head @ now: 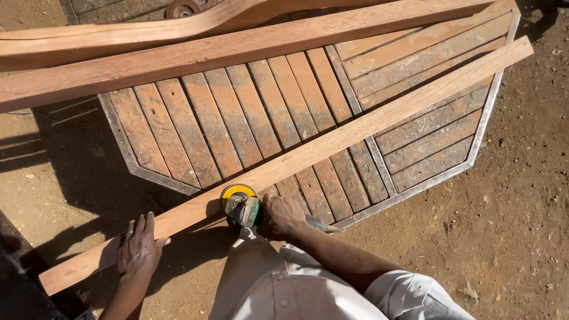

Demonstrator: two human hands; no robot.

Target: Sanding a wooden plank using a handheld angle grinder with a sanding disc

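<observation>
Underfoot, packed brown dirt floor, gritty with small stones. On it, a big slatted wooden panel framed in grey metal, corners cut at an angle, slats dusty and reddish. Across its 12 o'clock edge, two thick reddish timber beams, rough-sawn, one with a wavy edge. Lying diagonally from 8 o'clock up to 2 o'clock, a long narrow wooden plank, pale, smooth-faced, straight-edged. Near 6 o'clock, pale grey shirt with buttons. At 7 o'clock, left hand pressed flat on the plank's lower end, fingers spread and extended, gripping nothing. Just past 6 o'clock, right hand wrapped tight around an angle grinder, green-bodied with a round yellow disc guard, disc touching the plank's near edge where plank meets panel frame.
</observation>
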